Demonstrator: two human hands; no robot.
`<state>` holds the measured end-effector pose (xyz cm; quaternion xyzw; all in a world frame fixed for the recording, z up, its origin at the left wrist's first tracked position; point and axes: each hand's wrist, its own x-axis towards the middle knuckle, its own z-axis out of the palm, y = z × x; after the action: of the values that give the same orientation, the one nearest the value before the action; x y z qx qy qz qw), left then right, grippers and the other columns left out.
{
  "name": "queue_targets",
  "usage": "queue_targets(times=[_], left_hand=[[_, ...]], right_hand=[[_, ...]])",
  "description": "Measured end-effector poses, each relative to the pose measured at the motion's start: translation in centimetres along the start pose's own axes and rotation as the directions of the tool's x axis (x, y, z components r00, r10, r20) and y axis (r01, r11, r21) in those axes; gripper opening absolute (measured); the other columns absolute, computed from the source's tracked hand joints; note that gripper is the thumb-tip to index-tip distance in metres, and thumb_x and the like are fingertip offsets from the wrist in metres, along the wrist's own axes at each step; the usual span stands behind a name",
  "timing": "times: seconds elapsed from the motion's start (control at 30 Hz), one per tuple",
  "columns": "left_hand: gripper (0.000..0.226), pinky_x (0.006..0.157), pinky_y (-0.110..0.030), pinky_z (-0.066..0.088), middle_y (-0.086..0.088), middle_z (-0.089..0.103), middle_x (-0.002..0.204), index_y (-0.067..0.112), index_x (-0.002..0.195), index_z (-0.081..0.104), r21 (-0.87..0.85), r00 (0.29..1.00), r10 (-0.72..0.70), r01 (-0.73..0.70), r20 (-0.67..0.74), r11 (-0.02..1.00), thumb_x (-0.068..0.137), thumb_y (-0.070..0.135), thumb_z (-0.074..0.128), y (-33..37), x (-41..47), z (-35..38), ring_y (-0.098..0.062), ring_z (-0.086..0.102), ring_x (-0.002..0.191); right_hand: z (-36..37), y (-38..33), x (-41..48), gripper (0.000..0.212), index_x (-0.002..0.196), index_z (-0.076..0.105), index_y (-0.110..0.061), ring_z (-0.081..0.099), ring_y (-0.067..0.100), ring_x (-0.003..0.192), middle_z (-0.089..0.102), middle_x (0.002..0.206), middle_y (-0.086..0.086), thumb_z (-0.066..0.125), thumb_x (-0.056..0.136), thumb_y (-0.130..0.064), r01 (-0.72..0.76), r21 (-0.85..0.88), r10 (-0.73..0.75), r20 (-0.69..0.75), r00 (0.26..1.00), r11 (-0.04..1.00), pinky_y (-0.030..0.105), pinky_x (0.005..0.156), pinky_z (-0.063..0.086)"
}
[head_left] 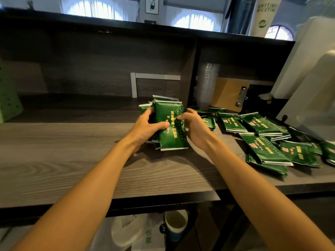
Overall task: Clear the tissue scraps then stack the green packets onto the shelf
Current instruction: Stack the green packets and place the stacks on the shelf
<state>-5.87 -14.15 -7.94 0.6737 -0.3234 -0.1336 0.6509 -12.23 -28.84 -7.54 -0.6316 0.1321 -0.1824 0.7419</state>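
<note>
A bundle of green packets [170, 127] with red and gold print stands on edge on the wooden counter [72, 160], in front of the dark shelf recess [90, 73]. My left hand [146, 127] grips the bundle from the left, thumb across the front packet. My right hand [194, 127] holds its right side, fingers curled on the front packet's edge. Several more green packets [268, 140] lie scattered flat on the counter to the right. No tissue scraps are visible.
A clipboard [228, 95] leans at the back right beside a stack of clear cups [207, 84]. A white machine [311, 84] stands at the far right. A green perforated panel [9, 100] is at the left. Below the counter are plastic bags [130, 230] and a paper cup [175, 225].
</note>
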Motion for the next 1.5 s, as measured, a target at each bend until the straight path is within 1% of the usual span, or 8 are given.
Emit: queue_targets(times=[0.13,0.27,0.47,0.6,0.73,1.1,1.33,1.5], left_hand=[[0.081,0.101,-0.044,0.045,-0.005,0.041,0.136,0.039,0.130,0.034,0.108,0.992,0.123,-0.126,0.033,0.986,0.066,0.013,0.077,0.2,-0.4,0.3,-0.022,0.047,0.123],[0.119,0.113,-0.057,0.021,-0.001,0.012,0.153,0.066,0.130,-0.005,0.209,0.971,0.235,-0.238,0.040,0.949,0.071,-0.001,0.073,0.7,-0.7,0.6,-0.029,0.008,0.144],[0.138,0.101,-0.038,0.044,-0.010,0.029,0.149,0.043,0.135,-0.034,-0.050,0.966,0.258,-0.258,-0.013,0.965,0.063,0.007,0.078,-0.2,-0.4,1.0,-0.018,0.045,0.129],[0.131,0.109,-0.042,0.035,0.002,0.036,0.146,0.039,0.138,-0.033,-0.106,0.981,0.196,-0.195,-0.004,0.975,0.061,0.039,0.074,0.5,-0.9,1.8,-0.014,0.044,0.129],[0.104,0.107,-0.046,0.039,0.011,0.040,0.134,0.028,0.142,0.021,0.013,0.982,0.187,-0.188,0.029,0.982,0.054,0.058,0.066,1.1,-1.4,1.9,-0.013,0.046,0.125],[0.151,0.102,-0.031,0.033,0.002,0.027,0.153,0.037,0.145,-0.018,-0.010,0.989,0.136,-0.136,-0.050,0.991,0.026,0.093,0.056,0.2,-0.8,1.5,-0.017,0.035,0.134],[0.115,0.071,-0.011,0.050,0.013,0.056,0.114,0.036,0.136,0.017,-0.063,0.995,0.102,-0.102,-0.003,0.993,0.042,0.087,0.059,-0.3,-0.6,1.9,0.001,0.059,0.101],[0.050,0.087,-0.027,0.044,0.007,0.055,0.104,0.024,0.124,0.029,-0.002,0.998,-0.045,0.045,-0.043,0.999,0.087,0.028,0.062,-0.7,-0.1,1.5,-0.010,0.056,0.097]], right_hand=[[-0.2,-0.3,-1.2,0.041,0.105,0.057,-0.010,0.066,0.019,0.079,0.071,0.081,0.002,0.032,0.079,0.010,-0.017,0.016,0.013,0.214,0.977,1.000,0.036,0.073,0.056],[0.3,-0.1,-1.1,0.049,0.107,0.053,-0.008,0.060,0.025,0.091,0.063,0.095,0.010,0.034,0.071,0.021,0.111,-0.097,-0.093,0.181,0.979,0.989,0.043,0.085,0.050],[0.4,0.1,-1.3,0.062,0.115,0.050,-0.006,0.059,0.021,0.085,0.061,0.092,0.010,0.043,0.055,0.009,0.148,-0.072,-0.136,0.147,0.980,0.986,0.030,0.068,0.050],[0.7,0.3,-1.3,0.075,0.124,0.045,-0.011,0.058,0.022,0.094,0.060,0.104,0.011,0.042,0.049,0.003,0.147,-0.065,-0.136,0.154,0.979,0.987,0.031,0.074,0.050],[0.6,0.3,-1.5,0.062,0.119,0.046,-0.014,0.058,0.020,0.097,0.062,0.100,0.004,0.041,0.066,0.018,0.207,-0.113,-0.189,0.148,0.971,0.972,0.028,0.074,0.051],[0.8,0.6,-1.5,0.074,0.130,0.035,-0.008,0.056,0.015,0.094,0.057,0.103,0.006,0.047,0.058,0.001,0.184,-0.195,-0.134,0.242,0.961,0.964,0.022,0.073,0.051],[0.6,1.0,-1.3,0.077,0.133,0.036,-0.004,0.053,0.023,0.108,0.056,0.114,0.013,0.047,0.057,-0.007,0.108,-0.261,-0.038,0.261,0.965,0.959,0.033,0.094,0.045],[0.5,1.1,-0.9,0.054,0.132,0.040,-0.002,0.054,0.018,0.104,0.056,0.119,0.012,0.041,0.080,0.011,0.084,-0.283,-0.025,0.203,0.979,0.955,0.024,0.087,0.047]])
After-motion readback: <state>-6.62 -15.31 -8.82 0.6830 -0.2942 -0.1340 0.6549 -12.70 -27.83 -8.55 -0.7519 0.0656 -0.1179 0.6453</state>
